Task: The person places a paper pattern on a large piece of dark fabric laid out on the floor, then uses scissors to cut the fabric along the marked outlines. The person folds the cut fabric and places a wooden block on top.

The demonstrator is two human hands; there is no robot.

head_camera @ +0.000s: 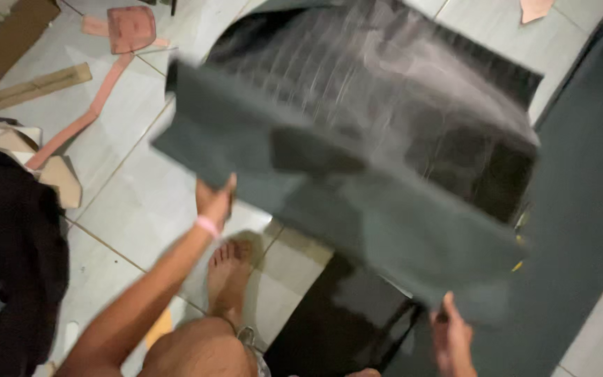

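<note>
Floor: pale tiled floor (134, 202) with cardboard strips (36, 85) and pinkish cut-out pieces (130, 28) scattered at upper left.
Sheet: dark grey-green fabric sheet (357, 202) — blurred, lifted above the floor.
Left hand (216, 199): pinching the sheet's left edge.
Right hand (450, 335): gripping its lower right edge — near a black panel (343, 321).

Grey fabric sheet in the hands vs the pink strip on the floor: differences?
The grey fabric sheet is large and wide; the pink strip is narrow and small. The sheet is lifted, gripped at its edges by the left hand and right hand; the strip lies flat on the tiled floor, untouched. The sheet is motion-blurred; the strip is sharp. Both look like cut material.
</note>
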